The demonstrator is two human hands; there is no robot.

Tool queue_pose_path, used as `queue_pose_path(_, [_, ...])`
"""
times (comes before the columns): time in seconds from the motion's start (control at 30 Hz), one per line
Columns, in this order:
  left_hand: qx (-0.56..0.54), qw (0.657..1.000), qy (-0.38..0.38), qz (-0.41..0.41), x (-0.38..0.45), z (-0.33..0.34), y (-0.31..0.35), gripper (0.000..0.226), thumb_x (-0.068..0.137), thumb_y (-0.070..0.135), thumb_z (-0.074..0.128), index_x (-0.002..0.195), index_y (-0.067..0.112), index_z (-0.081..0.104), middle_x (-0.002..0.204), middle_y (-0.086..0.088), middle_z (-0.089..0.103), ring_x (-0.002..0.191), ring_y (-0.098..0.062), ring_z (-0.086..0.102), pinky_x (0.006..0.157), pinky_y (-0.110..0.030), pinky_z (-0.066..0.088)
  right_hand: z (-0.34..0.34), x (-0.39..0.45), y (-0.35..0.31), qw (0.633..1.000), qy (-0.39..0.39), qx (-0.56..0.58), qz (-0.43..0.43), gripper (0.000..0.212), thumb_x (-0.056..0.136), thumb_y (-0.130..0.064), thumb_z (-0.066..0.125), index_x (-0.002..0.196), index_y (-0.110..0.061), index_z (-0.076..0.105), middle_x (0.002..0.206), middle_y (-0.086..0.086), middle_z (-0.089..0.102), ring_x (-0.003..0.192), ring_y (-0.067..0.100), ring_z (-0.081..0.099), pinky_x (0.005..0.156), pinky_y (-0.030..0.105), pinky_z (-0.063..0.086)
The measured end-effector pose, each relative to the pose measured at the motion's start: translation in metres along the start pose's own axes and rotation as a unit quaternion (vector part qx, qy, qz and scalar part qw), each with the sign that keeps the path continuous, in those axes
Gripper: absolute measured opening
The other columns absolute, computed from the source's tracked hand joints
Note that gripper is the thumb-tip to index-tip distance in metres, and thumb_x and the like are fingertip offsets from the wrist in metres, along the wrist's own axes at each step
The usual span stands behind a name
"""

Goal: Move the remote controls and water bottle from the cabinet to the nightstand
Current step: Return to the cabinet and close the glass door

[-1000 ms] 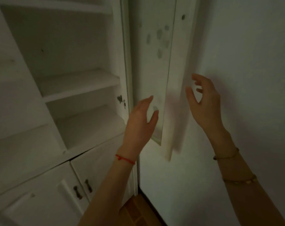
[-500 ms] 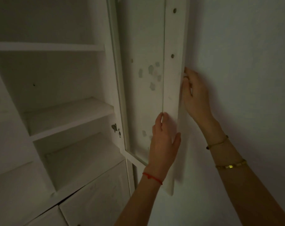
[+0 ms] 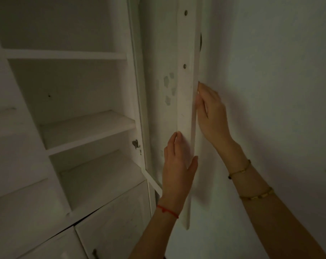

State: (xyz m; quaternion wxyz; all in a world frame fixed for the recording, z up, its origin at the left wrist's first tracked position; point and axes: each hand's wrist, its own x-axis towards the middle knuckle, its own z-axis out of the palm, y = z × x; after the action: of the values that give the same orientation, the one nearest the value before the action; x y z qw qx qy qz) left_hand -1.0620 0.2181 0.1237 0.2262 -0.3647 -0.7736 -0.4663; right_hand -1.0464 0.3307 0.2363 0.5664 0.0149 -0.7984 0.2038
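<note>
Since half a second ago both hands have barely shifted on the door [image 3: 184,113]; a second ago they hung in the air, clear of it.

Head view: the door is a tall, flat, white-painted panel swung wide open, almost against the plain wall [image 3: 270,90]. Its inner face carries a smooth pane with a few grey blotches, and two small round metal fasteners sit on the frame strip. The left hand [image 3: 177,165], a red string at its wrist, lies flat on the door's frame strip, fingers straight and released, grasping nothing. The right hand [image 3: 210,113], with two thin gold bracelets on its forearm, reaches behind the door's outer edge; its fingers curl round that edge, grasping the door. Left of the door stands the cabinet [image 3: 65,128], white and matte, with three flat shelves in view and a metal hinge beside the lowest. Under the shelves are two panelled lower doors, one with a dark handle. No remote or bottle shows in this view.
</note>
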Motion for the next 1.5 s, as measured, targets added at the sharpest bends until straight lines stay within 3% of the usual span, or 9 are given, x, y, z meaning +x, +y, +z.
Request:
queue_pose_path(0.1, [-0.001, 1.0, 0.017, -0.001, -0.009, -0.018, -0.004, 0.077, 0.088, 0.028, 0.062, 0.15, 0.017, 0.018, 0.154, 0.004, 0.021, 0.14, -0.004, 0.021, 0.11, -0.008, 0.012, 0.008, -0.005, -0.021, 0.999, -0.005, 0.029, -0.021, 0.04, 0.103, -0.017, 0.033, 0.139, -0.008, 0.047, 0.138, 0.005, 0.054, 0.126, 0.015, 0.047, 0.107, 0.012, 0.033])
queue_pose_path(0.2, [0.009, 0.999, 0.037, -0.006, -0.019, -0.04, -0.014, 0.072, 0.089, 0.023, 0.062, 0.149, 0.016, 0.023, 0.151, 0.003, 0.028, 0.134, 0.004, 0.023, 0.106, 0.0, 0.015, 0.022, -0.012, -0.044, 0.997, 0.001, 0.057, -0.048, 0.04, 0.102, -0.014, 0.036, 0.14, -0.005, 0.045, 0.137, 0.007, 0.053, 0.126, 0.013, 0.045, 0.108, 0.013, 0.032])
queue_pose_path(0.33, [0.017, 0.998, 0.053, -0.021, -0.031, -0.071, -0.034, 0.066, 0.09, 0.022, 0.058, 0.148, 0.021, 0.027, 0.144, 0.003, 0.038, 0.126, -0.013, 0.046, 0.105, -0.03, 0.044, 0.048, -0.018, -0.073, 0.992, -0.006, 0.096, -0.077, 0.042, 0.101, -0.013, 0.039, 0.141, -0.001, 0.042, 0.137, 0.011, 0.053, 0.127, 0.023, 0.045, 0.111, 0.027, 0.035])
queue_pose_path(0.47, [0.043, 0.995, 0.079, -0.05, -0.04, -0.103, -0.057, 0.057, 0.09, 0.019, 0.055, 0.143, 0.022, 0.034, 0.126, 0.003, 0.051, 0.108, -0.011, 0.056, 0.091, -0.029, 0.051, 0.078, -0.026, -0.099, 0.983, -0.029, 0.148, -0.105, 0.046, 0.099, -0.01, 0.043, 0.144, 0.0, 0.036, 0.147, 0.01, 0.043, 0.136, 0.024, 0.038, 0.115, 0.038, 0.032])
queue_pose_path(0.6, [0.059, 0.987, 0.114, -0.094, -0.043, -0.14, -0.08, 0.045, 0.09, 0.017, 0.056, 0.134, 0.019, 0.044, 0.115, 0.005, 0.057, 0.095, -0.009, 0.061, 0.081, -0.026, 0.053, 0.115, -0.03, -0.127, 0.968, -0.099, 0.195, -0.12, 0.055, 0.099, -0.012, 0.044, 0.149, -0.002, 0.024, 0.156, 0.01, 0.028, 0.144, 0.021, 0.027, 0.119, 0.038, 0.024])
queue_pose_path(0.77, [0.078, 0.974, 0.149, -0.149, -0.037, -0.184, -0.127, 0.051, 0.087, 0.015, 0.063, 0.135, 0.014, 0.046, 0.12, 0.0, 0.06, 0.101, -0.013, 0.061, 0.088, -0.031, 0.053, 0.169, -0.028, -0.159, 0.952, -0.18, 0.214, -0.126, 0.066, 0.099, -0.017, 0.046, 0.153, -0.011, 0.009, 0.162, 0.002, 0.008, 0.149, 0.013, 0.008, 0.122, 0.035, 0.015])
queue_pose_path(1.07, [0.097, 0.971, 0.156, -0.155, -0.006, -0.247, -0.204, 0.061, 0.08, 0.005, 0.069, 0.136, 0.017, 0.048, 0.109, 0.003, 0.06, 0.091, -0.013, 0.061, 0.085, -0.033, 0.056, 0.268, -0.01, -0.2, 0.961, -0.201, 0.135, -0.134, 0.078, 0.097, -0.021, 0.051, 0.153, -0.02, -0.003, 0.162, -0.006, -0.011, 0.148, 0.01, -0.011, 0.107, 0.002, -0.011])
queue_pose_path(1.27, [0.153, 0.956, 0.167, -0.187, 0.007, -0.263, -0.232, 0.058, 0.086, 0.025, 0.066, 0.139, 0.021, 0.043, 0.126, 0.002, 0.058, 0.112, -0.015, 0.056, 0.091, -0.026, 0.048, 0.302, -0.003, -0.209, 0.973, -0.181, 0.069, -0.128, 0.078, 0.097, -0.026, 0.05, 0.153, -0.021, -0.002, 0.162, -0.007, -0.01, 0.149, 0.01, -0.008, 0.118, 0.028, 0.007])
queue_pose_path(1.5, [0.179, 0.945, 0.163, -0.22, 0.012, -0.273, -0.258, 0.063, 0.091, 0.04, 0.056, 0.145, 0.015, 0.034, 0.145, -0.002, 0.046, 0.131, -0.019, 0.044, 0.104, -0.028, 0.037, 0.328, 0.003, -0.216, 0.98, -0.159, 0.022, -0.118, 0.078, 0.095, -0.029, 0.052, 0.154, -0.021, 0.001, 0.162, -0.008, -0.007, 0.148, 0.009, -0.006, 0.114, 0.022, 0.007])
